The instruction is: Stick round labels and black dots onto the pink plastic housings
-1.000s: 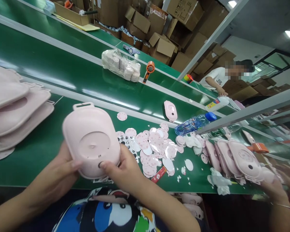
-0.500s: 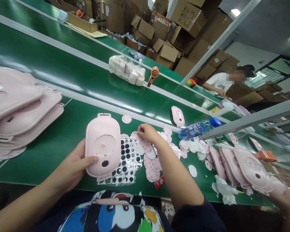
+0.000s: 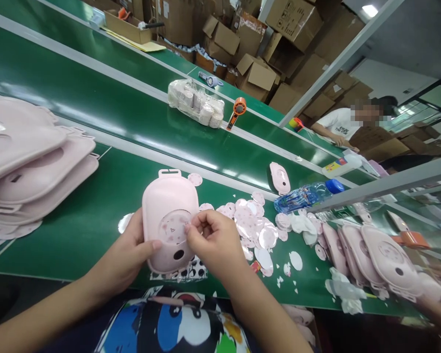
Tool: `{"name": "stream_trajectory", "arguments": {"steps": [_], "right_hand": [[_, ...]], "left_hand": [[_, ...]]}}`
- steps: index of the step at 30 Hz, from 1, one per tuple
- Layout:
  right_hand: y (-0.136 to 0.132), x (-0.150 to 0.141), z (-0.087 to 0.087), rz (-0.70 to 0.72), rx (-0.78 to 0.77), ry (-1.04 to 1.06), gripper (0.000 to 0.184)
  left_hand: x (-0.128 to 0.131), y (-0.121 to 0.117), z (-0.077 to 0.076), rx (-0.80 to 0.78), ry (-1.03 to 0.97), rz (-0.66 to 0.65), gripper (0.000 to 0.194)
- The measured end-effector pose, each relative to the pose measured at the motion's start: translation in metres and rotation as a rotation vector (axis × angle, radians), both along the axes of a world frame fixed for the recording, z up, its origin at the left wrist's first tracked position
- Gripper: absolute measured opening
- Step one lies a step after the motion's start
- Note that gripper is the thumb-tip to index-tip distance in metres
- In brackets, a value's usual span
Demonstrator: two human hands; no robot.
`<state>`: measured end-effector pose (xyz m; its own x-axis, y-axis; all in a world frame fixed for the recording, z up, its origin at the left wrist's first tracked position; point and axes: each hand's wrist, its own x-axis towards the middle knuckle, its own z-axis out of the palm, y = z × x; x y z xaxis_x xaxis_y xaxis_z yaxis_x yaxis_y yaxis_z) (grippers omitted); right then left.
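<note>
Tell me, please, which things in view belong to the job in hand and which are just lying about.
Likely job things:
held pink panel
patterned disc over it
loose patterned discs
black-dot sheet
stacked pink panels

Likely lying about:
blue-capped bottle
orange gadget

A ceiling lamp [image 3: 370,11] burns out to white at top right, and a window [image 3: 440,100] glows below it. Pale streaks of glare lie along the green conveyor belt [image 3: 132,110]. The pink plastic shell [image 3: 169,196] is softly lit, while below the table [image 3: 84,215] everything sinks into shadow. Wide-angle distortion stretches the stacked shells [image 3: 25,137] at left; a co-worker's hand [image 3: 431,305] at right is blurred.
</note>
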<state>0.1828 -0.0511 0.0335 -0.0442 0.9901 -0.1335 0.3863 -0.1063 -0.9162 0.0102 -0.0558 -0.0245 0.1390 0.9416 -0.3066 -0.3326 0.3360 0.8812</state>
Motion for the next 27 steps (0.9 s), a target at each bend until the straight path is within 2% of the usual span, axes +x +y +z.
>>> {"name": "stream_trajectory", "arguments": {"steps": [2, 5, 9, 13, 16, 20, 23, 25, 27], "right_hand": [[-0.002, -0.003, 0.0, -0.018, 0.13, -0.136, 0.012], [-0.004, -0.006, 0.002, -0.017, 0.286, -0.21, 0.014], [-0.006, -0.006, -0.001, 0.012, 0.377, -0.22, 0.013], [-0.005, -0.001, -0.007, -0.005, 0.279, -0.101, 0.009], [-0.005, 0.001, -0.01, 0.005, 0.205, -0.031, 0.007], [-0.005, 0.003, -0.009, -0.043, 0.289, -0.026, 0.009], [0.003, 0.021, -0.005, -0.136, 0.295, -0.013, 0.011], [0.014, 0.042, -0.004, -0.168, 0.154, -0.168, 0.012], [0.025, 0.063, -0.003, -0.18, -0.028, -0.428, 0.012]], "left_hand": [[-0.001, -0.002, -0.002, 0.001, 0.062, -0.003, 0.076], [-0.002, -0.002, -0.002, -0.022, 0.124, 0.0, 0.072], [-0.001, -0.002, 0.0, -0.053, 0.147, 0.015, 0.066], [-0.002, -0.002, -0.002, -0.041, 0.118, 0.026, 0.07], [-0.005, -0.002, -0.006, -0.022, 0.115, 0.013, 0.065], [-0.007, -0.002, -0.008, -0.065, 0.114, 0.013, 0.064], [-0.008, -0.001, -0.006, -0.082, 0.086, 0.015, 0.067], [-0.009, -0.001, -0.005, -0.071, 0.09, 0.018, 0.066], [-0.01, -0.001, -0.005, -0.068, 0.097, 0.013, 0.067]]}}
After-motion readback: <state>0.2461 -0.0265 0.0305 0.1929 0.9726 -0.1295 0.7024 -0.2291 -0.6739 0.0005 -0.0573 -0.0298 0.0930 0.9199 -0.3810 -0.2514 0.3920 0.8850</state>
